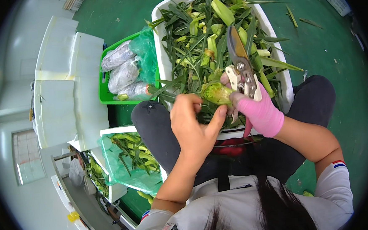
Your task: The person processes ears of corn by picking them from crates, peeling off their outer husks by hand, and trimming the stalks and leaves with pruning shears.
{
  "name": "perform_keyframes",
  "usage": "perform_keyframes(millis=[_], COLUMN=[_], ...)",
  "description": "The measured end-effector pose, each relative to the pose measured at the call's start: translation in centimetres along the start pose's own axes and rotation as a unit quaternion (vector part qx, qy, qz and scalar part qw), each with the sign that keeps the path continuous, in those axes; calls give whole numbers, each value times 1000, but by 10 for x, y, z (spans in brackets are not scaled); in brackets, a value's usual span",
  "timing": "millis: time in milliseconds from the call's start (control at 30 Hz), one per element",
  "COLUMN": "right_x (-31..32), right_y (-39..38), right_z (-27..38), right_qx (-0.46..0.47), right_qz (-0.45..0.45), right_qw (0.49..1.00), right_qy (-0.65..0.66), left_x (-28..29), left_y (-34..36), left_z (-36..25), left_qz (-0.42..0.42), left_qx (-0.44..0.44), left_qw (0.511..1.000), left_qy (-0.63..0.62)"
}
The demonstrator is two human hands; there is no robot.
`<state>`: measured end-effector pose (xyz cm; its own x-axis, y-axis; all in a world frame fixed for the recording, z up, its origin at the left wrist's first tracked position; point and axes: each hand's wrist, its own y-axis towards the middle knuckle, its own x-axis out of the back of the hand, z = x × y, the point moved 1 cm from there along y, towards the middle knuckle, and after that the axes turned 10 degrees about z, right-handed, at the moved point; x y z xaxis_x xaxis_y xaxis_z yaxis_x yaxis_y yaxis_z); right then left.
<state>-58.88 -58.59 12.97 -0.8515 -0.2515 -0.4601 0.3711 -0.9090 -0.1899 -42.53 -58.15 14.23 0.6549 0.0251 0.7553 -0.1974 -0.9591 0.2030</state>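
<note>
My right hand (257, 112), in a pink glove, is closed around a pair of pruning shears (243, 65) with pale handles and a visible spring. Their blades point away from me. By the gloved thumb is a light green, leafy cut piece (215, 93), seemingly a corn husk end, held at its pale base. My bare left hand (193, 125) is just left of that piece, fingers curled and thumb apart, with nothing visible between them. Below both hands, a white crate (160, 53) is heaped with green corn husks and leaves (188, 43).
Left of the crate, a green basket (103, 84) holds plastic-wrapped bundles (122, 74). Closer to me, a box lined with green plastic (115, 159) contains corn ears and leaves. White foam boxes (57, 110) are stacked at the left. Leaf scraps (291, 16) lie on the green floor.
</note>
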Motion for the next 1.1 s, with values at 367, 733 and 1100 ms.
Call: perform_keyframes(millis=[367, 733, 1100], right_x=[15, -88, -130], right_y=[11, 30, 49], right_z=[-2, 10, -44], right_qx=[18, 211, -10], right_qz=[69, 311, 245], right_qw=[948, 802, 869], right_qy=[311, -465, -430], left_x=[-16, 50, 175], left_y=[6, -51, -356], left_z=[30, 63, 215], left_qz=[57, 177, -541], left_qx=[144, 321, 493], left_qw=[637, 482, 621], left_qy=[-755, -796, -280])
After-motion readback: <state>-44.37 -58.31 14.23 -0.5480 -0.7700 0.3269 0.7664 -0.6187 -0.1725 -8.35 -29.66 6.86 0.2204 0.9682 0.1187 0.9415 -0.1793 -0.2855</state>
